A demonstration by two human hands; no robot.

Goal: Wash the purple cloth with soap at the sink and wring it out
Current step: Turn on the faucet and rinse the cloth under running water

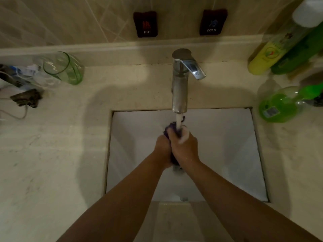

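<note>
Both my hands are pressed together over the white sink point(227, 154), under water running from the chrome tap point(180, 84). The purple cloth point(169, 127) is bunched between them, and only small dark parts of it show above and below the hands. My left hand point(163, 147) grips the cloth from the left. My right hand point(186, 147) grips it from the right, with white foam on its fingers where the stream lands.
A green-tinted glass point(64, 68) and some clutter point(22, 81) stand on the counter at left. Yellow and green bottles point(277, 55) and a green soap bottle point(279, 105) are at right. HOT point(146, 24) and COLD point(212, 21) tags hang on the tiled wall.
</note>
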